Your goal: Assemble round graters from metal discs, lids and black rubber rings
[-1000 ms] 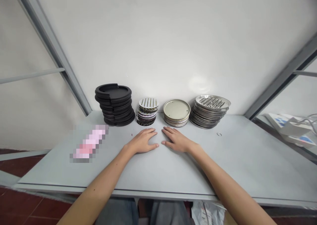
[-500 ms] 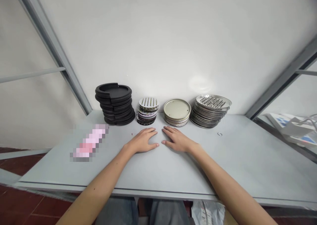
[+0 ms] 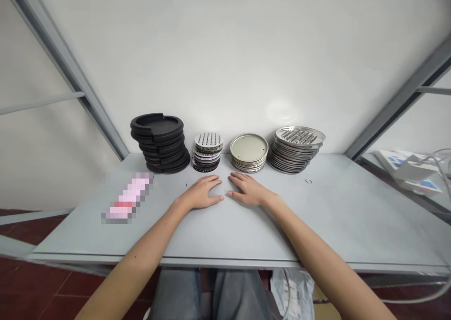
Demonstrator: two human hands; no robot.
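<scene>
My left hand (image 3: 202, 191) rests palm down on the grey table (image 3: 225, 240), fingers stretched out, holding nothing. Opposite it, my right hand (image 3: 248, 188) lies flat too, thumb apart and nothing in it. Just beyond my left hand stands a stack of thin white and dark round plates dotted with small marks (image 3: 208, 140). A stack of pale metal discs with raised rims (image 3: 249, 148) is beyond my right hand. Farther left rises a tall stack of black round trays with a notched rim (image 3: 160, 139). To the right is a stack of shiny metal discs with rows of slots (image 3: 299, 136).
A small metal ring (image 3: 308, 181) lies right of my right hand. At the left is a blurred pink item (image 3: 130, 195). White boxes (image 3: 405, 169) and a cable sit beyond the right frame post. A plastic package (image 3: 292, 292) is below the table edge.
The camera view has tilted down slightly and shifted, so the stacks and table appear a little higher. Both hands stay flat in the same place.
</scene>
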